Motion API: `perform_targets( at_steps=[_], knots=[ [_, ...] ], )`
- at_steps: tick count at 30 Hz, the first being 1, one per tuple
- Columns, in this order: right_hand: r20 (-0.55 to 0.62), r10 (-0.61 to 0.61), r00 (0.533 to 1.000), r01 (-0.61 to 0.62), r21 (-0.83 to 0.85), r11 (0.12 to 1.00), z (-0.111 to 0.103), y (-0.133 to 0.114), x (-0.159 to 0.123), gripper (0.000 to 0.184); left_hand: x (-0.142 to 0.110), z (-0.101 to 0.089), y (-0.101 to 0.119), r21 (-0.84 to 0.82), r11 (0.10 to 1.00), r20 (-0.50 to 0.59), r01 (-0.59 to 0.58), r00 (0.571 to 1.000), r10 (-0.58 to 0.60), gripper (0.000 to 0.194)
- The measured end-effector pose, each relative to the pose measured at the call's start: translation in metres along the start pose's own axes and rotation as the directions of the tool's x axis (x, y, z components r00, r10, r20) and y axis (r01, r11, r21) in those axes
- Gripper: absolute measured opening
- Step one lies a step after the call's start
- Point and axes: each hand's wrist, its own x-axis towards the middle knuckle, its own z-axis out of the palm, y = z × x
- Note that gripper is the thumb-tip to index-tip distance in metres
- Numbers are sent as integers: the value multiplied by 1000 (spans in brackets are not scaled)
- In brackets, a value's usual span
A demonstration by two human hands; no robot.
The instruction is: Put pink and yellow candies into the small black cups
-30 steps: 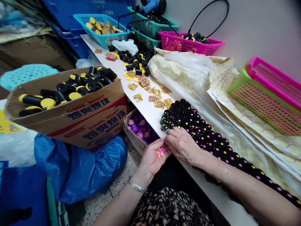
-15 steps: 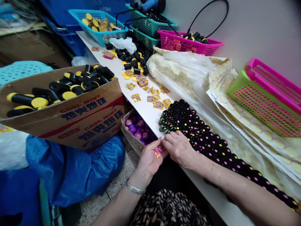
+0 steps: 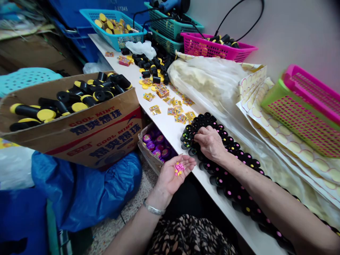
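My left hand (image 3: 174,175) is turned palm up with its fingers stretched out. It holds a small pile of pink and yellow pellets (image 3: 179,169) in the hollow of the palm, just off the table's front edge. Over the packed black tubes (image 3: 230,146), my right hand (image 3: 209,141) is closed in a pinch, its fingertips down at the tube mouths. What the fingertips hold is hidden. Many tubes show a pink or yellow dot in their tops; several at the left end (image 3: 187,143) show greenish bits inside.
A cardboard box (image 3: 106,141) of black tubes with yellow caps stands left, beside a box of purple round packs (image 3: 156,147). Small yellow packets (image 3: 180,118) lie on the white table. Behind are a plastic bag (image 3: 209,76), label sheets (image 3: 289,131) and a pink basket (image 3: 220,49).
My right hand has left the left palm and moved up and right onto the black tubes. My left hand's fingers have stretched out, with the pellets still in the palm.
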Motion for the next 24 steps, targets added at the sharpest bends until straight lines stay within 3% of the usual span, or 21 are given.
perform_targets(
  at_steps=[14,20,24],
  knots=[
    [43,-37,998,42,-109,993,0,-5,-1,20,3,2,-2,-8,1000,-21,14,1000,-14,17],
    [2,-10,1000,10,-2,1000,3,4,-3,23,2,-1,-3,-5,1000,0,13,1000,-13,17],
    [-66,7,998,5,174,985,-5,9,-3,20,0,-2,0,-13,1000,7,-4,1000,4,20]
  ],
)
